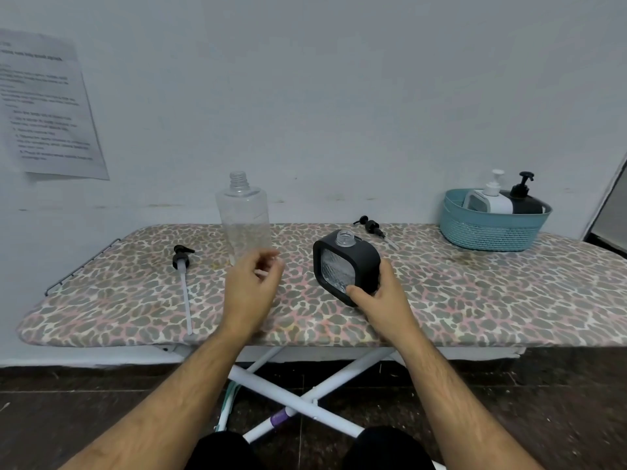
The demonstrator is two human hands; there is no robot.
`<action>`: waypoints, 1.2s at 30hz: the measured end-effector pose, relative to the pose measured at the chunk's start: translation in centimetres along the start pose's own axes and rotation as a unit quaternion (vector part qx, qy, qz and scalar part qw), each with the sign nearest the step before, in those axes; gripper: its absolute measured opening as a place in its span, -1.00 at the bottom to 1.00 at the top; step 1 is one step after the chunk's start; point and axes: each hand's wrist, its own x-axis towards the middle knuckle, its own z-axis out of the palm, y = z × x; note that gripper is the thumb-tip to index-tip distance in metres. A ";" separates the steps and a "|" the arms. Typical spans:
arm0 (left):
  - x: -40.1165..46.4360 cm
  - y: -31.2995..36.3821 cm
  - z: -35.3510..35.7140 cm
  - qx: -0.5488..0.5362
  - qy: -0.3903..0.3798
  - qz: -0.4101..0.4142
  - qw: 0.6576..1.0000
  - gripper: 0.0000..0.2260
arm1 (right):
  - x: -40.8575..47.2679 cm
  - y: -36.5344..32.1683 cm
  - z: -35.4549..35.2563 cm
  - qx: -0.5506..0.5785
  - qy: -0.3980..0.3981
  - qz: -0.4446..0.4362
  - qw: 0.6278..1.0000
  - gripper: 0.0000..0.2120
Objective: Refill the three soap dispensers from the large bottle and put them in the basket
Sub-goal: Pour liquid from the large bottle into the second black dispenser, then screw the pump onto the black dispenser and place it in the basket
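One black square soap dispenser w/ clear ribbed window (344, 266) sits tilted on the leopard-print ironing board (475, 300), pump off, open threaded neck up. Right hand (380, 296) grips its lower right corner: thumb across the front bottom edge, fingers wrapped behind. Left hand (252, 283) hovers just in front of the large clear plastic bottle (244, 218), fingers loosely curled, holding nothing, not quite touching the bottle as far as can be told. Bottle stands upright, cap off, looks nearly empty.

Two loose pumps lie on the board: black pump head w/ long pale tube (183, 283) well left of the bottle, tube pointing toward the near edge; small black pump w/ short tube (373, 228) just behind the held dispenser.

Teal plastic mesh basket (488, 232) at the far right end of the board holds 2 dispensers w/ pumps on: white one (488, 200) and black one (526, 201), side by side.

Printed paper sheet (47, 106) taped on wall at left, text blurred. White crossed board legs (305, 395) over dark floor.
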 end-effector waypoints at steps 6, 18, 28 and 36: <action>0.3 1.4 2.4 -0.119 -0.134 -0.081 0.980 -0.48 | 0.5 -0.6 -0.5 0.030 -0.029 0.021 0.999 -0.53; 2.1 2.8 6.5 -0.198 -0.160 -0.104 0.962 -0.35 | 3.6 -1.9 -2.6 -0.069 -0.144 0.076 0.984 -0.43; 3.0 1.7 8.5 -0.242 -0.087 -0.118 0.959 -0.45 | 8.5 -1.7 -5.6 -0.061 -0.188 0.093 0.976 -0.24; 5.1 1.0 9.5 -0.235 -0.086 -0.111 0.962 -0.43 | 15.1 0.7 -4.4 -0.241 0.037 0.065 0.968 -0.61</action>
